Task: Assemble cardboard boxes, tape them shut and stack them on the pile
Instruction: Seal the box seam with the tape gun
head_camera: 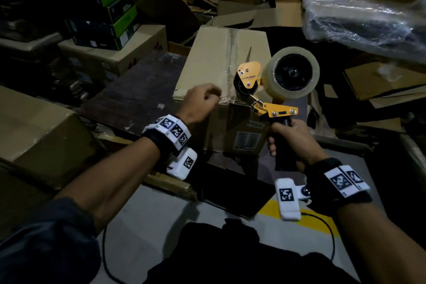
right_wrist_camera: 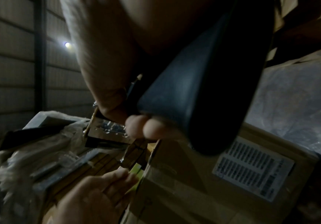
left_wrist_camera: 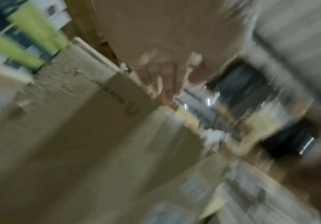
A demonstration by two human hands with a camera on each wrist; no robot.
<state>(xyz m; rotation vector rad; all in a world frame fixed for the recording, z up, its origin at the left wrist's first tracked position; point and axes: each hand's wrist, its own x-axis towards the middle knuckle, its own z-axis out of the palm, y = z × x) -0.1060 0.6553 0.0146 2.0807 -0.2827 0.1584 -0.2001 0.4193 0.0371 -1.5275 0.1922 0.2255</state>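
The right hand gripped the black handle of a yellow metal tape dispenser carrying a clear roll. The left hand pinched glossy tape at the creased brown cardboard box edge.

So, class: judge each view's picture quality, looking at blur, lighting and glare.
Head view: sharp but dim, dark corners, glare on the plastic wrap. Left wrist view: heavy motion blur throughout. Right wrist view: dark, the tape dispenser handle close and soft, one small bright light.
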